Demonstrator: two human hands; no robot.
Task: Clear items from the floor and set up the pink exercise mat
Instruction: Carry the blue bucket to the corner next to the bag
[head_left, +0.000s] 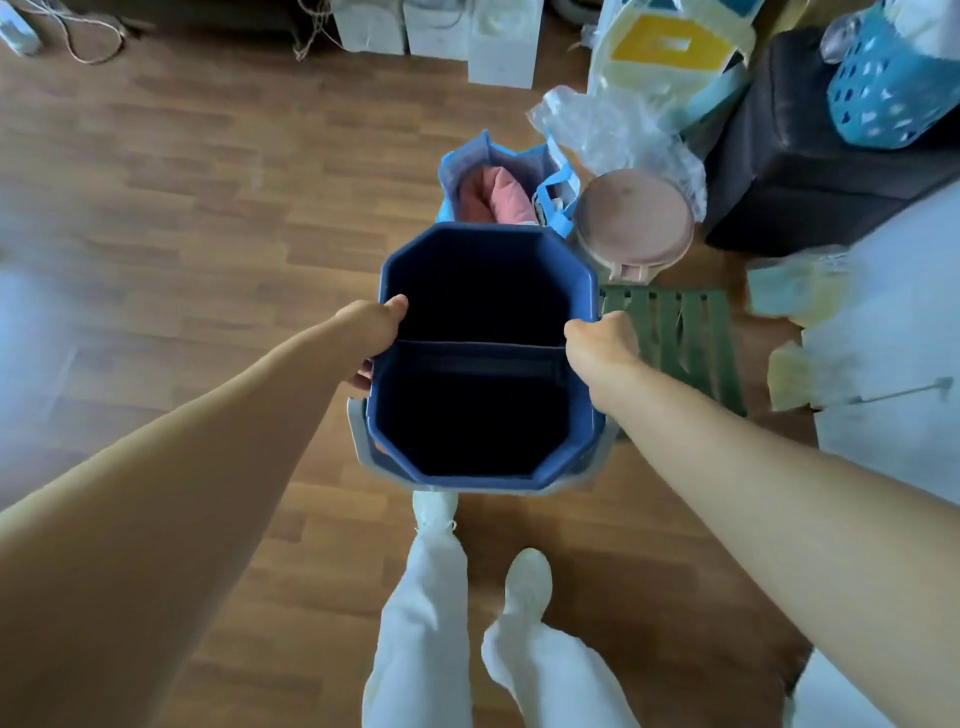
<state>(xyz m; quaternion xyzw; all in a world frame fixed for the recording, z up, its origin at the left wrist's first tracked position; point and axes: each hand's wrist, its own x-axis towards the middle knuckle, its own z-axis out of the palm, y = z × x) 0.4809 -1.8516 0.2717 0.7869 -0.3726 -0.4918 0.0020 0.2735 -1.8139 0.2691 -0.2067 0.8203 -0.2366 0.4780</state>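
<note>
Blue bucket (480, 349): gripped at mid-length between both hands, over the wooden floor (182, 208), just ahead of the feet (527, 577). Left hand (371, 327) curled on the left rim, thumb on top; right hand (602, 340) clenched round the right rim. Long axis pointing straight away from the body, toward a blue bag (467, 166). Split crosswise by a divider into two dark compartments, contents not discernible. Rolled pink fabric (501, 200) inside the bag.
</note>
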